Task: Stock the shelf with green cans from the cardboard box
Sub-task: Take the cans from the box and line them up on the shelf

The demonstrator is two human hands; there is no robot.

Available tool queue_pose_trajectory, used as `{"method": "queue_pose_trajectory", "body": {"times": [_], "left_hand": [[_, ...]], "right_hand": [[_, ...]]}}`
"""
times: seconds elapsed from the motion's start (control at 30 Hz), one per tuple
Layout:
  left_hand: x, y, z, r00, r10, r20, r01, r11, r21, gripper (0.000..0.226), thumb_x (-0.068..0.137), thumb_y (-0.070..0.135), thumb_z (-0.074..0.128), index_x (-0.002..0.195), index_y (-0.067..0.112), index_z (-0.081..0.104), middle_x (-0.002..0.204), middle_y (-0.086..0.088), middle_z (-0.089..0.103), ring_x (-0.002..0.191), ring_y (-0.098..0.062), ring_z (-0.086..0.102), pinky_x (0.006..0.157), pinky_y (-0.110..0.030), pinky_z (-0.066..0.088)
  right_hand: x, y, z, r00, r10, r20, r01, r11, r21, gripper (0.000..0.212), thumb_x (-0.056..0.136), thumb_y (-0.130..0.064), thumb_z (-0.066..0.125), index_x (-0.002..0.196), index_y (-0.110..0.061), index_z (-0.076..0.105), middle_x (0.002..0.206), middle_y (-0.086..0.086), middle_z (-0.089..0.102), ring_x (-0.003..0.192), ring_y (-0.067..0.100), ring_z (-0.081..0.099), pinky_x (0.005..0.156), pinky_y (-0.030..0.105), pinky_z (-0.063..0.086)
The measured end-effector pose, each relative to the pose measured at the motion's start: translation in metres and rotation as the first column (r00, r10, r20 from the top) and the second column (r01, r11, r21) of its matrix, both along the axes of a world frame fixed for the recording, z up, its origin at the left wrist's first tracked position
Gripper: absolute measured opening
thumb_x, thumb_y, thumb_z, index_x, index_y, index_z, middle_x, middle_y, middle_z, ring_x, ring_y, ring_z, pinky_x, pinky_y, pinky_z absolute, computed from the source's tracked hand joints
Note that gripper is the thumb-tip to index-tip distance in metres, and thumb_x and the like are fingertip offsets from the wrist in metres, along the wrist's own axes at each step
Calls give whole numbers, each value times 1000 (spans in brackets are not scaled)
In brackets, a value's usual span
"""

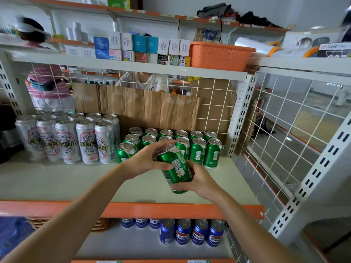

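Shelf (pixel 57 179): both hands (pixel 146 160) hold one green can (pixel 175 168).

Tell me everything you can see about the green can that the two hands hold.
The held green can looks like shiny metal, with white characters and a silver top. It is tilted, top leaning left and away. The left hand grips its upper part, the right hand its lower end. It is above the shelf, in front of the standing green cans.
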State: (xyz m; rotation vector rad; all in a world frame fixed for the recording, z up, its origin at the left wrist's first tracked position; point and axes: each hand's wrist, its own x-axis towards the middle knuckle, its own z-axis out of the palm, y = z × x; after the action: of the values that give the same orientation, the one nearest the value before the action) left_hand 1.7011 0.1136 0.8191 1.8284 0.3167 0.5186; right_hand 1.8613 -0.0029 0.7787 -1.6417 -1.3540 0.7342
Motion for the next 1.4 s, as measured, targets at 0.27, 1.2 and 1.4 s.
{"method": "queue_pose_trajectory", "body": {"times": [0.27,1.2,1.4], "left_hand": [[5,-8,-7,970,229,79,-225,973,-53,73,58,51,73,125,33,53,127,6,57,116,-19,55,95,-52,48],[6,33,-19,899,404,-171,-338,886,317,37,67,19,82,98,18,62,85,8,64,76,-8,59,55,-14,40],[11,48,-21,864,447,-233,-370,876,309,38,68,17,82,101,18,60,93,0,64,80,-15,60,56,-19,43]], "right_hand": [[-26,-5,-13,965,-260,-22,260,952,162,63,55,-40,87,105,-31,50,98,-13,65,94,5,62,82,33,53],[12,-8,-54,725,36,688,88,986,-145,87,81,-69,47,149,-23,18,154,-2,24,140,17,25,115,36,20],[26,-2,-73,691,90,718,140,957,-255,105,62,-84,13,149,-26,16,156,0,18,143,23,17,116,41,14]]}}
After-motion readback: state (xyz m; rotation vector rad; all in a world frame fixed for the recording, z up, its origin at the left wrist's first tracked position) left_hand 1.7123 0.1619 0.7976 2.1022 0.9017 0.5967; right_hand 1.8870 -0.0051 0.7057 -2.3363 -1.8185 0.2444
